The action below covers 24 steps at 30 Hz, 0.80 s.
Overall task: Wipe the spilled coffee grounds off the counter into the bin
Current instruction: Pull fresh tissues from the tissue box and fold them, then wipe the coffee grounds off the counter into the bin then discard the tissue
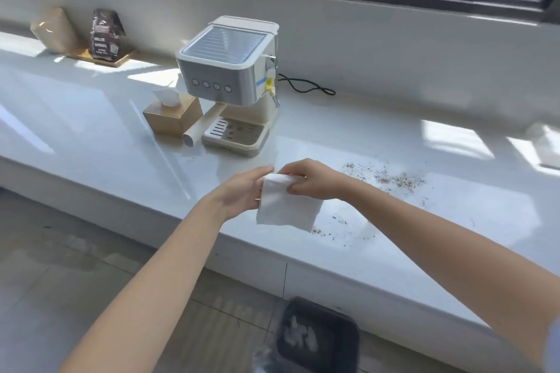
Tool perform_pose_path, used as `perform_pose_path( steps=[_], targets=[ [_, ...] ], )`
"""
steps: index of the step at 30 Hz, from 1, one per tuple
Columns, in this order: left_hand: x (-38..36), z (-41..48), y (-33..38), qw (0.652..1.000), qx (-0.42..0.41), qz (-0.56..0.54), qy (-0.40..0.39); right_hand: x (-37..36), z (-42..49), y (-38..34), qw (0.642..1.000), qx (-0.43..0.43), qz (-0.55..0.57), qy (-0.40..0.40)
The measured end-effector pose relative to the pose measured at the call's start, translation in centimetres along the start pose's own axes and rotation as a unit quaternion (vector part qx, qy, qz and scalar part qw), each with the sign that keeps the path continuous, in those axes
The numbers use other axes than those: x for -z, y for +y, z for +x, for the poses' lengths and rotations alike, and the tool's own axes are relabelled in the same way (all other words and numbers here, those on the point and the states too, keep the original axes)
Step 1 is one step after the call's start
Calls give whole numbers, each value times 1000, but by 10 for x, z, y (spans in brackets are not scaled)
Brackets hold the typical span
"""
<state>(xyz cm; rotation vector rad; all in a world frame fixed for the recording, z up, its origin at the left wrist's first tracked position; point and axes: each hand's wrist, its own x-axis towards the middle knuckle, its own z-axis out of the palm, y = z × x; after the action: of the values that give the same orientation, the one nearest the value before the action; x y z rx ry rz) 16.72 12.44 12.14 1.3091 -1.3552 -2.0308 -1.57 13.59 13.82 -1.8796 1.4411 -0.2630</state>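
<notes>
A white tissue hangs in the air above the front part of the white counter. My left hand grips its left edge and my right hand pinches its top right corner. Dark coffee grounds lie scattered on the counter to the right of my hands, with a thinner patch of grounds near the front edge, just below the tissue. A black bin with white scraps inside stands on the floor below the counter edge.
A cream and silver espresso machine stands behind my hands, its portafilter handle pointing left. A wooden tissue box sits beside it. Two coffee bags rest on a wooden tray at far left. A black cable lies behind the machine.
</notes>
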Motion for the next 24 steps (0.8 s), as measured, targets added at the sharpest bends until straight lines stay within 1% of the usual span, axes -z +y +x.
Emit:
perform_pose_path(
  steps=[2,4,8,12,16,18,21,24],
  targets=[
    [-9,1,0,1000,-4,9,29,3,-6,9,1000,-1,19,-4],
    [-19,1,-2,997,-17,9,79,6,-12,17,999,-3,48,-5],
    [-44,-10,-15,982,-51,-34,179,11,-29,34,996,29,83,-22],
    [-80,-26,-45,952,-94,-107,272,4,-50,50,992,67,98,-38],
    [-124,-39,-81,904,-121,-187,365,-17,-73,58,987,99,105,-76],
    [-140,-49,-102,885,-119,-209,398,-32,-81,62,984,97,107,-105],
    [-154,-63,-132,873,-91,-211,430,-53,-87,64,980,92,96,-147],
    [-158,-69,-160,853,-68,-220,469,-82,-88,64,979,93,100,-151]
  ],
)
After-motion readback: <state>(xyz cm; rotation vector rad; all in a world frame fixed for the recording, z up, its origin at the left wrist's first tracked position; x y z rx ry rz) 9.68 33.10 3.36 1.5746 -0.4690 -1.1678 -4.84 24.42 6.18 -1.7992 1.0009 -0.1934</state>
